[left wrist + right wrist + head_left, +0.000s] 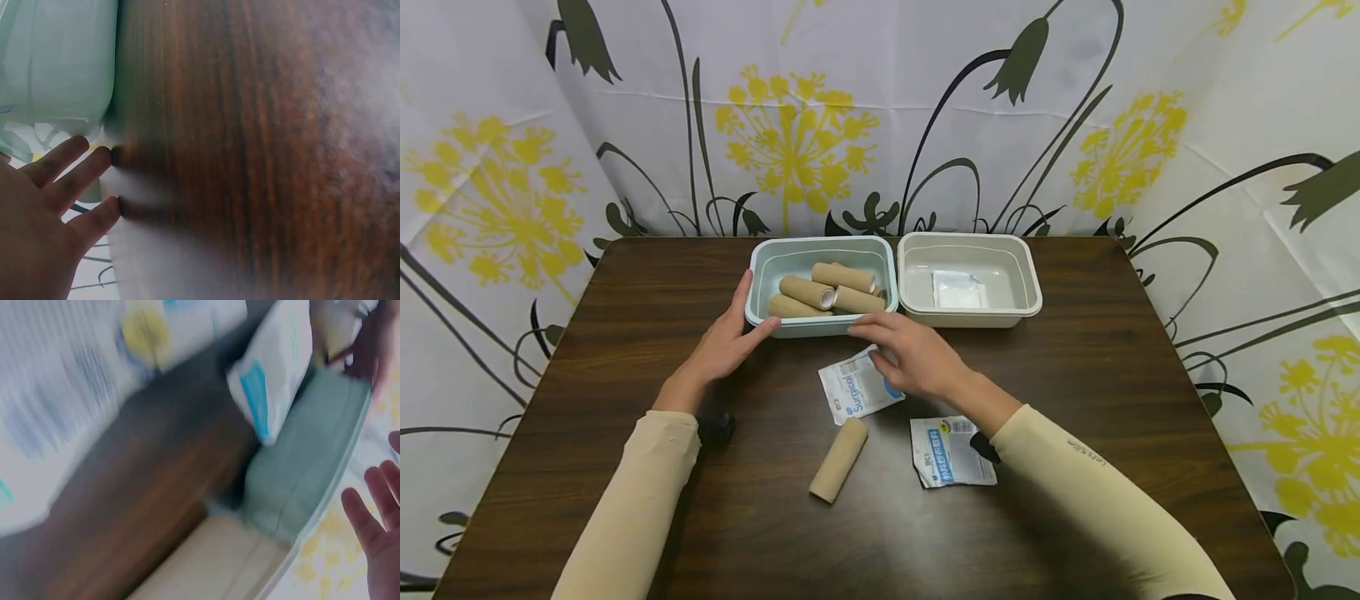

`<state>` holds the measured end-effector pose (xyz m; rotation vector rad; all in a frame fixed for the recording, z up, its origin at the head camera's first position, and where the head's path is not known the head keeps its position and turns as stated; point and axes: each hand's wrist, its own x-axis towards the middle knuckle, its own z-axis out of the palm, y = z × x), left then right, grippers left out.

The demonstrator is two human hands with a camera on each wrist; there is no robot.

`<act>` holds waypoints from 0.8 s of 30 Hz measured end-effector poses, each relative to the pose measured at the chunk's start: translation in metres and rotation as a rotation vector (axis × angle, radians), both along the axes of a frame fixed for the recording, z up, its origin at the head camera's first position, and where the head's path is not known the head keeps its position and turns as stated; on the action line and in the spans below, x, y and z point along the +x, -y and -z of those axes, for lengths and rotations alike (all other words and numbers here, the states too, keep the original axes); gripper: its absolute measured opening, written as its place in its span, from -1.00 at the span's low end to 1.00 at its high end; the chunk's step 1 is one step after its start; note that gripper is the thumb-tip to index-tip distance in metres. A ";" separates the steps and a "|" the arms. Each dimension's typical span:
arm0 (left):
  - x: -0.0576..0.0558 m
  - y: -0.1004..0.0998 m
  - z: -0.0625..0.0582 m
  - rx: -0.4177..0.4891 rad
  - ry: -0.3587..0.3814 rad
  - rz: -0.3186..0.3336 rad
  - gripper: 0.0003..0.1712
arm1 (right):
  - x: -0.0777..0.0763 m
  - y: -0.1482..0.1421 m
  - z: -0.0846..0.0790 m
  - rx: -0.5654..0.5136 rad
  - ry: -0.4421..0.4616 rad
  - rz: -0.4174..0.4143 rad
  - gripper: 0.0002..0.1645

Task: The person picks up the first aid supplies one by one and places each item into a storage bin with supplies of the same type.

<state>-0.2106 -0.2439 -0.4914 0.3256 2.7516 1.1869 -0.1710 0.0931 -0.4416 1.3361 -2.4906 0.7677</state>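
My left hand is at the left front corner of a pale blue plastic tub, thumb by the front rim, fingers along the left side. In the left wrist view its fingers are spread beside the tub wall. Several brown cardboard tubes lie inside that tub. My right hand hovers near the tub's right front corner with loosely bent fingers, holding nothing visible. Beneath it lies a white packet marked "Surgical". The right wrist view, blurred, shows its fingers apart from the tub.
To the right stands a cream tub with a white packet inside. A lone cardboard tube and another white-and-blue packet lie on the dark wooden table. A patterned curtain hangs behind.
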 end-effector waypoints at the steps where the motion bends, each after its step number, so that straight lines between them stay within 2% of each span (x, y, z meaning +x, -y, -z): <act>1: 0.000 0.000 0.000 0.002 0.000 0.001 0.04 | 0.005 0.002 0.003 0.028 0.015 -0.029 -0.54; 7: 0.001 -0.001 -0.001 0.008 0.000 0.005 0.04 | 0.031 0.014 0.017 0.324 0.166 -0.164 -0.45; 10: 0.000 -0.001 -0.001 0.003 0.003 0.004 0.04 | 0.039 0.018 0.022 0.427 0.196 -0.198 -0.42; 14: -0.001 -0.002 -0.001 0.006 0.008 0.001 0.04 | 0.046 0.019 0.024 0.449 0.212 -0.223 -0.41; 18: -0.001 -0.001 -0.001 0.010 0.015 0.000 0.04 | 0.053 0.020 0.026 0.435 0.259 -0.264 -0.44; 24: 0.002 -0.001 -0.002 0.013 0.016 -0.001 0.05 | 0.057 0.023 0.029 0.406 0.268 -0.311 -0.48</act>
